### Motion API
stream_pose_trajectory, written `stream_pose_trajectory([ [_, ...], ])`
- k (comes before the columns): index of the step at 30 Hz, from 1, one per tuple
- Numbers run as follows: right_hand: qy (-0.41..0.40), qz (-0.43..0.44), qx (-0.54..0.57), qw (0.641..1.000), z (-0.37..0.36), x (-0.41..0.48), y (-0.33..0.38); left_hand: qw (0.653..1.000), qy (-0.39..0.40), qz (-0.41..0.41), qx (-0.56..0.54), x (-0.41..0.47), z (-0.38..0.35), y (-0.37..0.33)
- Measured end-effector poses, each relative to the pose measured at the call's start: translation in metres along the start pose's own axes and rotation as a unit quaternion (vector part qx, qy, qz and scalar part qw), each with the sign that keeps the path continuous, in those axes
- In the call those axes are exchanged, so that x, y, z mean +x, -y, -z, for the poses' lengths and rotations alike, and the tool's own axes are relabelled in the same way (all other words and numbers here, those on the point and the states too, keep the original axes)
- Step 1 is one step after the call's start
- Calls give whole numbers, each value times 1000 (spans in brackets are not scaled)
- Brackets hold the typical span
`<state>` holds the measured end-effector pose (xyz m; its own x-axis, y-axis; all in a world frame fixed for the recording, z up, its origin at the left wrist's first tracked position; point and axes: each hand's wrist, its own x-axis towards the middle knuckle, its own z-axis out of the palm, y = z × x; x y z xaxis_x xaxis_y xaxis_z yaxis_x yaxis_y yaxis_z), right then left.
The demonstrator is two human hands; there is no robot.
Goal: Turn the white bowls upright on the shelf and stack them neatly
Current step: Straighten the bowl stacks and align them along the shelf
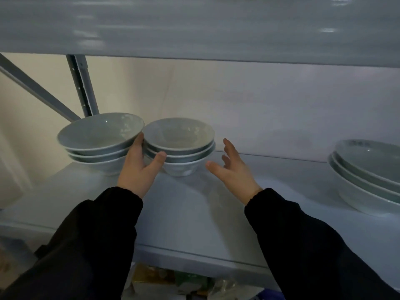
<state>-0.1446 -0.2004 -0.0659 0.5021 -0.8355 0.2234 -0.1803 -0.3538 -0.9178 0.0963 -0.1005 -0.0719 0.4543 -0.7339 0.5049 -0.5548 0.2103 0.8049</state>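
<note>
1. Head view: the middle bowl stack [179, 146], three upright white bowls, stands on the shelf [194, 213]. The left hand [138, 169] grips its left side, thumb in front.
2. The left bowl stack [100, 139] crowds in just left of it.
3. The right hand [233, 167] hovers just right of it, spread wide and holding nothing.
4. Wider dishes [368, 176] sit well to the right, with bare shelf between. The upper shelf [194, 29] overhangs it.

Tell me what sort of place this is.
Probably a kitchen storeroom or pantry: a metal rack shelf with a perforated upright, stacks of white bowls and wider dishes kept on it, and what look like packaged goods on the level below.
</note>
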Motion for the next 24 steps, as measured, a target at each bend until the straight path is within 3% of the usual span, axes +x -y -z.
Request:
stream_pose_trajectory([
  [9, 31, 20, 31, 999, -20, 21, -13, 999, 10, 34, 13, 21, -6, 14],
  [24, 18, -3, 14, 1000, 7, 10, -13, 993, 46, -10, 109, 25, -18, 11],
])
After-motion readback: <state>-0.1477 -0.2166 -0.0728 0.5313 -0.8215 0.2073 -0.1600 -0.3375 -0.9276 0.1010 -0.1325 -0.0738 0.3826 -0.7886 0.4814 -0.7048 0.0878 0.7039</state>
